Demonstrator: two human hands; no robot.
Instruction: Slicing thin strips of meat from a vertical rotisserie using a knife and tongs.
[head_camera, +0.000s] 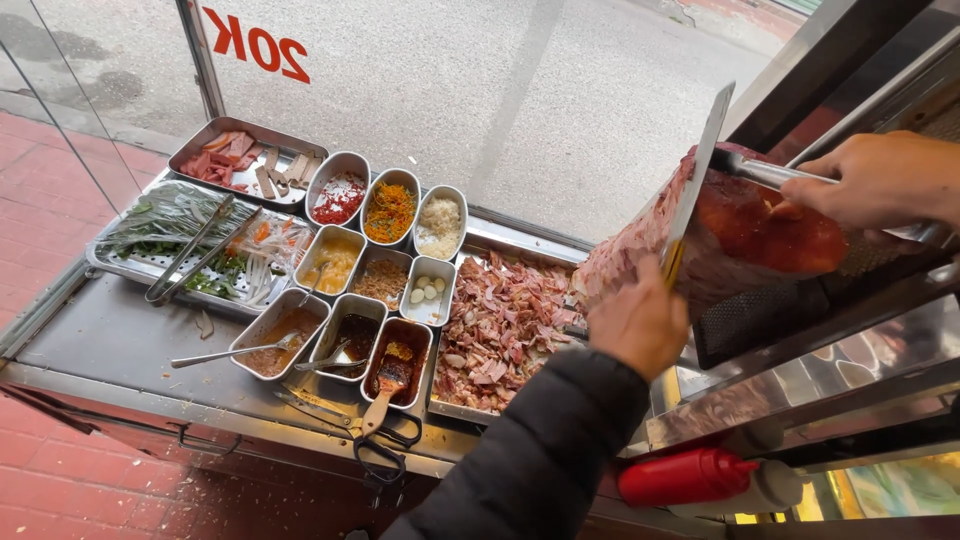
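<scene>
The left hand grips a big knife against the meat. The right hand clamps tongs, probably steadying it. Below the left hand, a tray holds many cut bits; much meat remains.

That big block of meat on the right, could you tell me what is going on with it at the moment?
A person is slicing it. The left hand, in a dark padded sleeve, holds a long knife against the meat block. The right hand grips metal tongs pressed on the meat's top. Below lies a tray of shaved meat, beside small metal containers of sauces and toppings. A red squeeze bottle lies lower right.
</scene>
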